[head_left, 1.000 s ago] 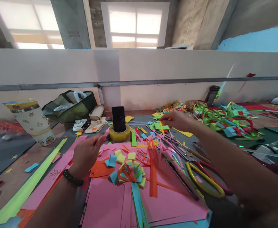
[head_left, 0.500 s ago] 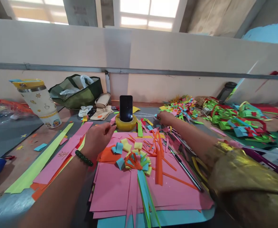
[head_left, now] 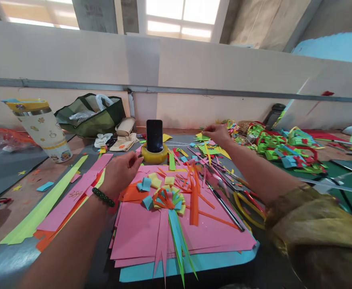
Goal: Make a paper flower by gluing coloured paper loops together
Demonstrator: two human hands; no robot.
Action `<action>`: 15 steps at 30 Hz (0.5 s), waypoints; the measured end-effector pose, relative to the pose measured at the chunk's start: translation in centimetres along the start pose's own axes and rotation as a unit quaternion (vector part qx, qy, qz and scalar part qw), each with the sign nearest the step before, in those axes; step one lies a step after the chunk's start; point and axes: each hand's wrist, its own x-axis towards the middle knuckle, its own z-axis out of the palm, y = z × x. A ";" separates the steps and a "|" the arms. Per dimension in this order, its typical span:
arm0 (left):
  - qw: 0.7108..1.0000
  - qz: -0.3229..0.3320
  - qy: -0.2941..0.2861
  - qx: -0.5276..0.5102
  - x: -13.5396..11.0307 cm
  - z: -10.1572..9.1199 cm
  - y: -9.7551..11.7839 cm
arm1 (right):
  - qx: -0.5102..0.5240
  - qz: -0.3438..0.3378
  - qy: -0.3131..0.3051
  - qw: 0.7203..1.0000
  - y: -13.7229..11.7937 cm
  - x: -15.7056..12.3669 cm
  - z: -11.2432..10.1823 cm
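My left hand (head_left: 120, 172), with a dark green bead bracelet (head_left: 103, 197) at the wrist, hovers at the left edge of the stacked pink paper (head_left: 140, 241). Its fingers are curled into a pinch; whatever may be between them is too small to make out. Farther out, my right hand (head_left: 218, 134) is over a heap of paper scraps (head_left: 209, 150), thumb and fingertips together. What it holds, if anything, is not visible. On the pink sheets lies a paper flower (head_left: 169, 198) with orange, blue and yellow loops and long blue and green tails, beside orange strips (head_left: 194, 200).
A black phone (head_left: 154, 136) stands in a yellow tape roll (head_left: 154, 154). Yellow-handled scissors (head_left: 245, 208) and a pen (head_left: 227, 208) lie right of the paper. A tumbler (head_left: 43, 128), a green bag (head_left: 94, 120) and long paper strips (head_left: 49, 196) are at left.
My right hand has lifted away from the scraps and shifted slightly right relative to the phone. My left hand stays nearly where it was. The whole view has turned a little right.
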 end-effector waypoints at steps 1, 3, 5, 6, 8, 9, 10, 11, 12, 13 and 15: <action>0.999 -0.002 0.000 -0.033 -0.1 0.0 0.2 | 0.023 -0.002 0.008 1.000 -0.8 -0.7 -0.6; 0.991 -0.007 -0.010 -0.132 -0.3 0.0 1.0 | 0.088 -0.021 0.009 0.996 -2.7 -2.9 -1.4; 0.966 -0.012 -0.041 -0.256 -0.9 0.1 2.3 | 0.219 -0.066 -0.014 0.973 -4.9 -6.0 -1.9; 0.948 -0.014 -0.062 -0.312 -1.2 0.1 3.1 | 0.294 -0.101 -0.032 0.950 -6.0 -7.8 -2.0; 0.914 -0.011 -0.107 -0.391 -2.0 0.3 4.6 | 0.322 -0.137 -0.062 0.935 -8.3 -11.4 -2.1; 0.901 -0.007 -0.127 -0.415 -2.4 0.4 5.2 | 0.342 -0.163 -0.075 0.923 -9.3 -13.0 -2.1; 0.889 -0.002 -0.147 -0.434 -2.8 0.5 5.7 | 0.353 -0.178 -0.085 0.914 -10.1 -14.5 -2.1; 0.877 0.002 -0.168 -0.450 -3.1 0.6 6.1 | 0.364 -0.190 -0.092 0.907 -10.9 -15.6 -2.0; 0.865 0.003 -0.189 -0.465 -3.4 0.7 6.3 | 0.378 -0.195 -0.099 0.899 -11.4 -16.5 -1.8; 0.854 0.002 -0.206 -0.477 -3.6 0.8 6.5 | 0.389 -0.194 -0.101 0.895 -11.9 -17.2 -1.6; 0.841 -0.006 -0.229 -0.491 -3.7 1.0 6.5 | 0.405 -0.181 -0.098 0.891 -12.3 -17.7 -1.2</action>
